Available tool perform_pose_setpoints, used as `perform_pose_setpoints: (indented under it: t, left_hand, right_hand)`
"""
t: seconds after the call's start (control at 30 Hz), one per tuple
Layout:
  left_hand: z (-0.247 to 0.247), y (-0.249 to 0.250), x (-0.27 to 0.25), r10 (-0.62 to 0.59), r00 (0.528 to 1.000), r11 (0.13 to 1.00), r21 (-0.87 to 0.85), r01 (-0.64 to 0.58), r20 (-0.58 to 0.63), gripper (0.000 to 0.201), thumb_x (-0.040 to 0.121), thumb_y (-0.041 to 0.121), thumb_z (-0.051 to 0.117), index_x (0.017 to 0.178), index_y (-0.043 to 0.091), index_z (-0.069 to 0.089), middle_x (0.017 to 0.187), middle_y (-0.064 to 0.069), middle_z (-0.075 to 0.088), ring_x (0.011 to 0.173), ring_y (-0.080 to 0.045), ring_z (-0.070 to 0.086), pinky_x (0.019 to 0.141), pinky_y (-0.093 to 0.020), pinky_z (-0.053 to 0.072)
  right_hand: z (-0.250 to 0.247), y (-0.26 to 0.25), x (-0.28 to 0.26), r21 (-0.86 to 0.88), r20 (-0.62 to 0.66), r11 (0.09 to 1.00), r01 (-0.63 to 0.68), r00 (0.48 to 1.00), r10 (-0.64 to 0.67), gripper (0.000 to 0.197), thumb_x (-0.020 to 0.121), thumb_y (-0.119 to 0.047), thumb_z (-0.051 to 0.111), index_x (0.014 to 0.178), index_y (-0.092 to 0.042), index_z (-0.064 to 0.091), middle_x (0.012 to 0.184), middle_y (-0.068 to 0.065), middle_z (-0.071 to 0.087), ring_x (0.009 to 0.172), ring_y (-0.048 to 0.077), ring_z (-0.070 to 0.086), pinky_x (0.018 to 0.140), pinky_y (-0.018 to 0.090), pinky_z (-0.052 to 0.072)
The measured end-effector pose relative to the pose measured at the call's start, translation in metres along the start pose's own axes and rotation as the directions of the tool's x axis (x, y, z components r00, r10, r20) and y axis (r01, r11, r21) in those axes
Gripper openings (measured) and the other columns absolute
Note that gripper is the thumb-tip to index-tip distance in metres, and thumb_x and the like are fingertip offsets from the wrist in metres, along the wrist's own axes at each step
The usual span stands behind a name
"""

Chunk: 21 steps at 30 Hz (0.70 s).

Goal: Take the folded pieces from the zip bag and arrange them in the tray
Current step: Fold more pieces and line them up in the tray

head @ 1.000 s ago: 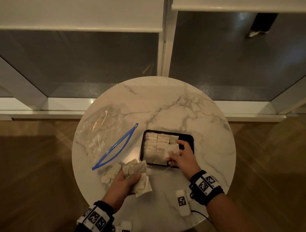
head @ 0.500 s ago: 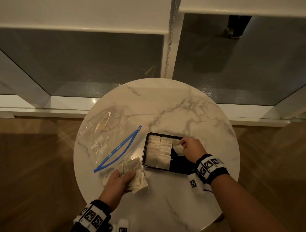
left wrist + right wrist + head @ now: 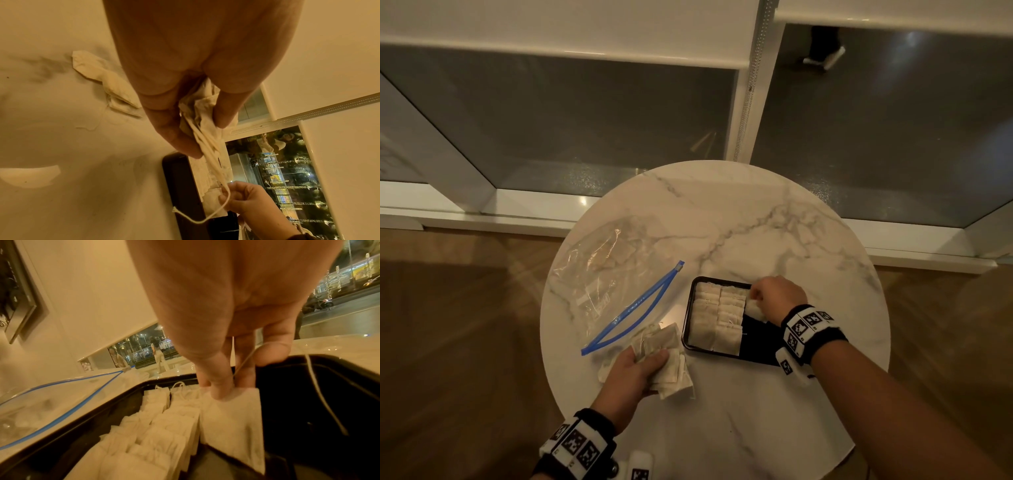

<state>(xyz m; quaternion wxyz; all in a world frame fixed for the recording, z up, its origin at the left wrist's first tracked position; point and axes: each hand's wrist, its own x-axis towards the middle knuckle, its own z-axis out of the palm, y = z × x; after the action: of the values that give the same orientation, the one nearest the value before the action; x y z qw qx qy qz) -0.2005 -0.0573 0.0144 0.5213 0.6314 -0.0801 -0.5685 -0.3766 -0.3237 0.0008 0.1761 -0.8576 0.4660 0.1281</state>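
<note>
A black tray point(image 3: 751, 354) sits on the round marble table point(image 3: 756, 222), with two rows of cream folded pieces point(image 3: 717, 318) filling its left half. My right hand point(image 3: 774, 296) pinches one folded piece point(image 3: 232, 415) at the tray's far end, beside the second row; its string hangs loose. My left hand point(image 3: 635, 368) grips a bunch of folded pieces point(image 3: 664, 359) at the table's near left, fanned out in the left wrist view as a bundle point(image 3: 201, 123). The clear zip bag point(image 3: 613, 274) with a blue seal lies open, left of the tray.
Two or three loose pieces point(image 3: 107, 84) lie on the table under my left hand. The tray's right half point(image 3: 318, 410) is bare black. White window frames and dark glass stand behind the table; wooden floor surrounds it.
My right hand carried a folded piece from the tray's near edge to its far end and lowered it beside the rows. The left hand kept its bunch, shifting slightly.
</note>
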Motion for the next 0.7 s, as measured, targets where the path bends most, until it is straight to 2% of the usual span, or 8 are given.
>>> perform_pose_setpoints:
  t: [0.2,0.33,0.43,0.5,0.6,0.63,0.7]
  left_hand:
    - [0.002,0.0,0.0,-0.004,1.0,1.0,-0.009,0.004,-0.003,0.026,0.098,0.013,0.059,0.122,0.004,0.063,0.107,-0.017,0.075,0.094,-0.029,0.073,0.072,-0.036,0.058]
    - [0.004,0.001,-0.001,-0.004,1.0,1.0,-0.002,0.004,0.011,0.027,0.098,0.014,0.059,0.122,0.003,0.064,0.108,-0.018,0.075,0.096,-0.03,0.073,0.074,-0.036,0.058]
    - [0.006,0.001,-0.002,-0.001,1.0,1.0,-0.006,0.001,0.004,0.025,0.098,0.014,0.059,0.121,0.006,0.064,0.109,-0.016,0.075,0.1,-0.032,0.072,0.079,-0.041,0.059]
    - [0.007,0.001,-0.003,0.0,1.0,1.0,-0.005,0.0,0.003,0.024,0.098,0.013,0.059,0.12,0.008,0.065,0.109,-0.016,0.075,0.1,-0.032,0.072,0.083,-0.043,0.059]
    - [0.007,-0.001,-0.004,-0.005,1.0,1.0,-0.01,0.005,-0.002,0.024,0.097,0.013,0.059,0.12,0.01,0.066,0.112,-0.016,0.074,0.102,-0.032,0.072,0.086,-0.045,0.059]
    - [0.007,-0.002,-0.004,-0.006,1.0,1.0,-0.009,0.006,-0.003,0.024,0.097,0.013,0.059,0.121,0.011,0.065,0.112,-0.016,0.074,0.102,-0.032,0.072,0.087,-0.045,0.058]
    - [0.007,-0.003,-0.004,-0.01,1.0,1.0,-0.005,0.01,-0.001,0.025,0.097,0.014,0.059,0.122,0.012,0.065,0.112,-0.015,0.075,0.103,-0.032,0.072,0.085,-0.044,0.059]
  right_hand:
    - [0.008,-0.002,-0.004,-0.012,-0.141,1.0,0.028,0.99,-0.03,0.02,0.092,-0.02,0.056,0.104,-0.033,0.067,0.099,-0.004,0.069,0.092,0.021,0.065,0.072,0.028,0.045]
    - [0.007,-0.005,-0.006,-0.007,-0.205,0.998,0.066,0.976,-0.066,0.022,0.09,-0.019,0.055,0.103,-0.031,0.067,0.098,-0.002,0.069,0.094,0.021,0.063,0.073,0.033,0.053]
    - [0.006,-0.006,-0.01,0.012,-0.283,0.996,0.092,0.955,-0.085,0.022,0.089,-0.016,0.056,0.104,-0.027,0.068,0.098,-0.005,0.068,0.097,0.02,0.058,0.068,0.034,0.052]
    - [0.005,-0.003,-0.014,0.129,-0.381,0.988,0.079,0.924,-0.024,0.018,0.088,-0.016,0.062,0.103,-0.022,0.07,0.096,-0.002,0.069,0.095,0.021,0.058,0.07,0.032,0.051]
    - [0.009,0.003,-0.024,0.359,-0.503,0.931,0.061,0.853,0.138,0.017,0.086,-0.012,0.067,0.103,-0.014,0.069,0.097,0.003,0.067,0.095,0.022,0.058,0.082,0.034,0.052]
    - [0.011,0.004,-0.028,0.437,-0.505,0.898,0.047,0.839,0.202,0.019,0.086,-0.01,0.066,0.105,-0.013,0.068,0.099,0.004,0.066,0.095,0.022,0.058,0.085,0.032,0.051]
    - [0.015,0.001,-0.036,0.591,-0.431,0.807,-0.016,0.839,0.332,0.021,0.087,-0.007,0.063,0.107,-0.01,0.067,0.101,0.005,0.065,0.095,0.021,0.06,0.085,0.027,0.048]
